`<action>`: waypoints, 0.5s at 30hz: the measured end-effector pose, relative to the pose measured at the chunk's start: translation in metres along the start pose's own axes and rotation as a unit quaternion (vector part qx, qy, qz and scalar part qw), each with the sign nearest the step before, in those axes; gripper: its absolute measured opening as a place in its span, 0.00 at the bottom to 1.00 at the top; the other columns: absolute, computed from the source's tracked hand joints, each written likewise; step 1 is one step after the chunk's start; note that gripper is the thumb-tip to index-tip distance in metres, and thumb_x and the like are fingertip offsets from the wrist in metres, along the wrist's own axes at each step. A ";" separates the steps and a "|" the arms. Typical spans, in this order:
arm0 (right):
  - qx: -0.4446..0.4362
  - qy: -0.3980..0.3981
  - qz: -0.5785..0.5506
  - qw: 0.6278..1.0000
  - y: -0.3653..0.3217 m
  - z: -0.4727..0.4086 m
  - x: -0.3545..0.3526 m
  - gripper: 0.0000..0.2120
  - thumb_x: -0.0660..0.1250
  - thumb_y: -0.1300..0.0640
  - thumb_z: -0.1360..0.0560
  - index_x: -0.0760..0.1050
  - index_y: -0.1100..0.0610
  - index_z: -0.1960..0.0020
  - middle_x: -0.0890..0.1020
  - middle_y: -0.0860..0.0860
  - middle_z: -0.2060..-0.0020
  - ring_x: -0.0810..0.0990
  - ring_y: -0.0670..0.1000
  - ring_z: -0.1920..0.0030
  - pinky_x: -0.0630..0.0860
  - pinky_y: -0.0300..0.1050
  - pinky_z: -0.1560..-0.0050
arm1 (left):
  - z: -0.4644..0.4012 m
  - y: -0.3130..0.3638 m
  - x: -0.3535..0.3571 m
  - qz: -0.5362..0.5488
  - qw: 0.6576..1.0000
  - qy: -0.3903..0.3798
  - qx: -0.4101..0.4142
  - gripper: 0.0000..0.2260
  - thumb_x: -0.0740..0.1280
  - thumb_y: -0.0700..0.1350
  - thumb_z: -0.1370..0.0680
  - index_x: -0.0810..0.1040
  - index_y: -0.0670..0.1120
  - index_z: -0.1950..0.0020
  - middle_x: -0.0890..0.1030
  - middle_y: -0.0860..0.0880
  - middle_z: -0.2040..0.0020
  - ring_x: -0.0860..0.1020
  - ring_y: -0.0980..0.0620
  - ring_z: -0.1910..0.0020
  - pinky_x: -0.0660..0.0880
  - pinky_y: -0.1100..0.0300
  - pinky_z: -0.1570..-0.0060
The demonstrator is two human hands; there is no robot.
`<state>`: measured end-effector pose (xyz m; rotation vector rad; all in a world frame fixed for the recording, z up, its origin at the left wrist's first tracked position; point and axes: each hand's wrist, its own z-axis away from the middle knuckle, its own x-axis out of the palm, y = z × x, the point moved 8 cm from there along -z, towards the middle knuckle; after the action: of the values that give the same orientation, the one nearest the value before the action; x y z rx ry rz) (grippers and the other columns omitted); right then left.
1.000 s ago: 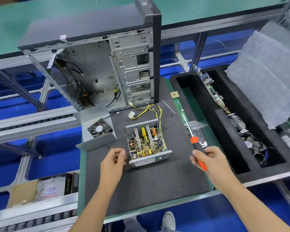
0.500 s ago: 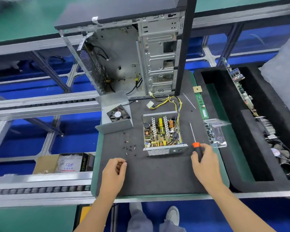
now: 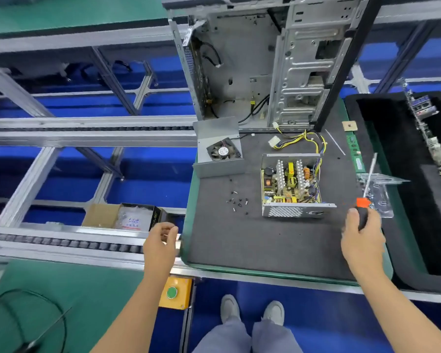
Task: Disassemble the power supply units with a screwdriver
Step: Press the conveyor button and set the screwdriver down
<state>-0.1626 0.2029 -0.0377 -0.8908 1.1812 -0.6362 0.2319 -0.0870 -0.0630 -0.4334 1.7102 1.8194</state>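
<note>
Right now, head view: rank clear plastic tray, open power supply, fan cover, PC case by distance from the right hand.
1. Clear plastic tray, just beyond the right hand.
2. Open power supply, to its left.
3. Fan cover, far left of the mat.
4. PC case, at the back.

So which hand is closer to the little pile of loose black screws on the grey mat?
Left. The left hand hovers just off the mat's left edge, below-left of the loose black screws; the right hand grips the screwdriver beyond the open power supply.
</note>
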 end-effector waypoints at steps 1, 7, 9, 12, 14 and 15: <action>-0.003 0.020 -0.034 0.999 -0.007 0.007 -0.004 0.14 0.57 0.42 0.21 0.69 0.48 0.41 0.81 0.45 0.59 0.81 0.50 0.60 0.75 0.48 0.61 | 0.001 -0.017 -0.010 -0.023 1.000 -0.002 -0.015 0.01 0.68 0.45 0.20 0.78 0.52 0.51 0.81 0.53 0.54 0.79 0.57 0.55 0.73 0.62 0.58; -0.140 -0.039 -0.021 0.989 -0.072 0.070 0.025 0.10 0.59 0.43 0.24 0.70 0.43 0.44 0.78 0.47 0.67 0.76 0.48 0.69 0.72 0.45 0.69 | 0.038 -0.127 -0.002 -0.154 0.935 -0.286 -0.143 0.18 0.76 0.47 0.26 0.75 0.47 0.39 0.77 0.46 0.43 0.78 0.47 0.46 0.74 0.58 0.51; -0.172 -0.090 0.006 0.981 -0.089 0.091 0.052 0.06 0.61 0.47 0.23 0.71 0.44 0.47 0.77 0.48 0.68 0.75 0.49 0.68 0.72 0.48 0.68 | 0.046 -0.139 0.002 -0.164 0.918 -0.332 -0.140 0.25 0.78 0.48 0.27 0.73 0.47 0.34 0.76 0.46 0.41 0.77 0.48 0.45 0.73 0.61 0.52; -0.183 -0.141 0.001 0.973 -0.102 0.110 0.081 0.06 0.62 0.51 0.21 0.71 0.38 0.48 0.77 0.49 0.70 0.74 0.48 0.69 0.71 0.40 0.68 | 0.043 -0.140 0.003 -0.159 0.922 -0.333 -0.122 0.27 0.78 0.45 0.28 0.73 0.44 0.31 0.77 0.44 0.41 0.77 0.48 0.46 0.76 0.58 0.49; -0.167 -0.158 -0.009 0.973 -0.099 0.113 0.093 0.07 0.62 0.52 0.20 0.71 0.38 0.49 0.77 0.50 0.70 0.73 0.48 0.70 0.70 0.41 0.69 | 0.041 -0.141 0.006 -0.188 0.913 -0.349 -0.099 0.27 0.77 0.47 0.27 0.72 0.46 0.30 0.74 0.45 0.39 0.75 0.49 0.47 0.74 0.60 0.50; -0.158 -0.160 -0.009 0.974 -0.096 0.113 0.096 0.07 0.63 0.52 0.20 0.71 0.39 0.48 0.77 0.49 0.70 0.73 0.48 0.70 0.71 0.43 0.69 | 0.039 -0.141 0.007 -0.209 0.906 -0.356 -0.091 0.27 0.76 0.48 0.26 0.72 0.47 0.30 0.72 0.47 0.39 0.75 0.50 0.46 0.73 0.61 0.51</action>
<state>-0.0246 0.1032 0.0100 -1.2245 0.9942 -0.3047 0.3201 -0.0480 -0.1738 -0.1500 0.8727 1.5470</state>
